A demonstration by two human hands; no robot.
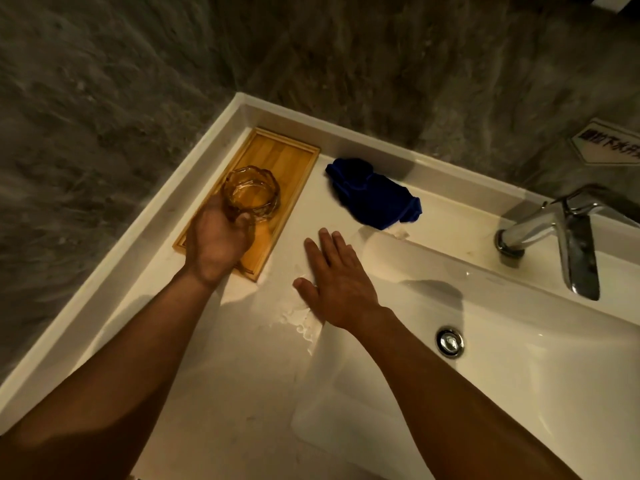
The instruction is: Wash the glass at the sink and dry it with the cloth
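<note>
A clear faceted glass (251, 192) stands upright over the wooden tray (284, 157) at the left of the counter. My left hand (216, 242) grips the glass from its near side. My right hand (337, 278) lies flat on the wet white counter beside the basin, fingers spread, holding nothing. The crumpled blue cloth (375, 195) lies on the counter behind my right hand, apart from both hands. The sink basin (519, 375) opens to the right, with its metal drain (449, 341) visible.
A chrome tap (568, 233) reaches over the basin at the right. Water puddles (301, 317) lie on the counter by my right wrist. A raised white rim (194, 174) and grey stone walls close the counter at the left and back.
</note>
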